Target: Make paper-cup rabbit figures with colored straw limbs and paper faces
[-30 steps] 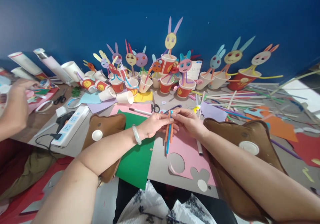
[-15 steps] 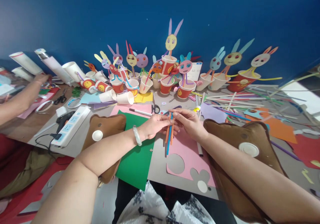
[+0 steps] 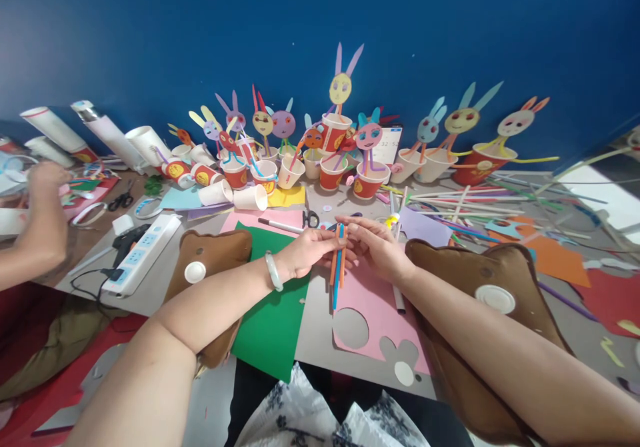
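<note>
A small bundle of orange and blue strips [image 3: 337,280] is pinched near its top by my left hand [image 3: 316,247], which wears a pale bangle. The strips point down towards me, with one blue strip reaching lowest. My right hand [image 3: 379,246] curls in at the upper right edge of the bundle, its thumb and fingertips close together against the strips; the exact contact is partly hidden. Beneath the hands lies a pink paper sheet [image 3: 370,330] with round cut-outs. Under my left forearm is a green sheet [image 3: 273,320].
Paper cups with rabbit-faced figures [image 3: 369,184] line the blue wall. Many loose strips [image 3: 475,200] lie at right. Brown cushions [image 3: 453,264] flank me. Scissors [image 3: 311,219] and a power strip [image 3: 145,250] lie on the table. A co-worker's arm [image 3: 40,224] reaches in at left.
My right thumb has shifted slightly right, uncovering more of the strips' top ends. My left hand stays almost still. The co-worker's hand has moved left.
</note>
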`<state>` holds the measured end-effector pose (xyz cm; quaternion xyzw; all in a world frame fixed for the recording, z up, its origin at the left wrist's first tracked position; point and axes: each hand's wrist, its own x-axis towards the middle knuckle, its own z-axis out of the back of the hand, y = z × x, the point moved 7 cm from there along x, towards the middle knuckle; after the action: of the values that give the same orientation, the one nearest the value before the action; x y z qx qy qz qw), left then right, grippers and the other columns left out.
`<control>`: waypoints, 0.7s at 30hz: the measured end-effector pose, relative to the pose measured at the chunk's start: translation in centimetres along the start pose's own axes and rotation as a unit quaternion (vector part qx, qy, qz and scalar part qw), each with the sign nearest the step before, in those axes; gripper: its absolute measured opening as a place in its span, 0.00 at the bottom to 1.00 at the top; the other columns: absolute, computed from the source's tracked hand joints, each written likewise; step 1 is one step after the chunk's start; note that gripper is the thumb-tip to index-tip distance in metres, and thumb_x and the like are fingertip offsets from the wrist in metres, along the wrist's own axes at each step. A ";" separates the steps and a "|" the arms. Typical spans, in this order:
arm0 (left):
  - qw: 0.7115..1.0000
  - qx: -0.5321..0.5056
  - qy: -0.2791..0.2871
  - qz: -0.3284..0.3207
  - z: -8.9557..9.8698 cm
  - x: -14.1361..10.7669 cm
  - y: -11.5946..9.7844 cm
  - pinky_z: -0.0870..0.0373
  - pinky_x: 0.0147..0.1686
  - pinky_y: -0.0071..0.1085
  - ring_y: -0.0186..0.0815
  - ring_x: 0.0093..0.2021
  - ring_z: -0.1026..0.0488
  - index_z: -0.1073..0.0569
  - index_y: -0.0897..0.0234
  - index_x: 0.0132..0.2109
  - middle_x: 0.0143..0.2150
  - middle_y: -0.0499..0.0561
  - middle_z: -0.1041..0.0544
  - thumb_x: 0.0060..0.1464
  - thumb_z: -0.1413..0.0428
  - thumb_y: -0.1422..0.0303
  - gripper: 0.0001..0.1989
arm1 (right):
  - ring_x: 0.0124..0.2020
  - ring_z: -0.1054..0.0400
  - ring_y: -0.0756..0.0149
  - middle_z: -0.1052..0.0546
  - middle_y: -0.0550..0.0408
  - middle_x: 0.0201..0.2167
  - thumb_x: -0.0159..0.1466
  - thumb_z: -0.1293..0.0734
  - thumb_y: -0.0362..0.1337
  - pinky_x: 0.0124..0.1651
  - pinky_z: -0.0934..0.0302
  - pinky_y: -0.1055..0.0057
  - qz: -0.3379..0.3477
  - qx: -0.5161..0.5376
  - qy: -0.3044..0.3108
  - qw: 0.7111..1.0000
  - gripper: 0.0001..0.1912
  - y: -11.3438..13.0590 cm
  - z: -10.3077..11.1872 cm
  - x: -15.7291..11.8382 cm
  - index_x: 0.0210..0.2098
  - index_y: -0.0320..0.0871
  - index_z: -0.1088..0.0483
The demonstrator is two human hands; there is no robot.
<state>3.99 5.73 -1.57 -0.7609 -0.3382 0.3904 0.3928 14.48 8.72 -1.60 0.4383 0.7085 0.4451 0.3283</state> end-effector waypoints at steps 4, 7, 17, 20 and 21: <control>1.000 0.004 0.008 0.000 0.0 0.0 0.2 0.23 0.29 0.35 0.39 0.27 0.21 0.22 0.72 0.40 0.32 0.59 0.19 0.51 0.35 0.59 0.18 | 0.17 0.34 0.70 0.26 0.58 0.20 0.53 0.23 0.45 0.18 0.39 0.73 -0.020 -0.016 0.023 0.999 0.15 -0.5 -0.2 0.0 0.34 0.43 0.23; 1.000 0.008 0.008 0.002 -0.2 0.0 0.5 0.23 0.29 0.35 0.38 0.27 0.21 0.22 0.73 0.40 0.33 0.60 0.19 0.52 0.36 0.61 0.16 | 0.17 0.34 0.71 0.28 0.59 0.19 0.53 0.23 0.44 0.18 0.40 0.74 -0.025 -0.025 0.034 0.999 0.13 -0.9 -0.1 0.1 0.30 0.43 0.24; 1.000 -0.021 -0.018 0.006 -0.1 0.3 1.2 0.23 0.31 0.36 0.38 0.26 0.22 0.23 0.74 0.35 0.30 0.59 0.20 0.54 0.38 0.67 0.11 | 0.15 0.37 0.73 0.30 0.61 0.17 0.51 0.22 0.47 0.17 0.41 0.75 -0.028 -0.034 0.012 0.999 0.17 -0.6 -0.3 0.0 0.25 0.43 0.29; 0.999 -0.042 -0.018 0.001 -0.3 0.4 1.3 0.23 0.32 0.36 0.37 0.27 0.22 0.24 0.73 0.37 0.30 0.59 0.20 0.55 0.39 0.68 0.09 | 0.16 0.39 0.75 0.31 0.61 0.17 0.51 0.22 0.47 0.17 0.42 0.76 -0.016 -0.046 -0.002 0.999 0.18 -0.5 0.1 0.2 0.25 0.42 0.29; 0.999 -0.046 -0.018 0.000 -0.3 0.4 1.3 0.23 0.31 0.35 0.37 0.27 0.22 0.24 0.73 0.37 0.30 0.59 0.20 0.56 0.40 0.68 0.09 | 0.17 0.39 0.75 0.31 0.61 0.17 0.52 0.22 0.46 0.18 0.43 0.77 -0.007 -0.050 -0.006 0.999 0.17 -0.4 0.2 0.2 0.25 0.42 0.29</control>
<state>4.71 5.31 -2.66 -0.7712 -0.3627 0.3883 0.3507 14.44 8.92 -2.11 0.4187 0.6865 0.4753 0.3572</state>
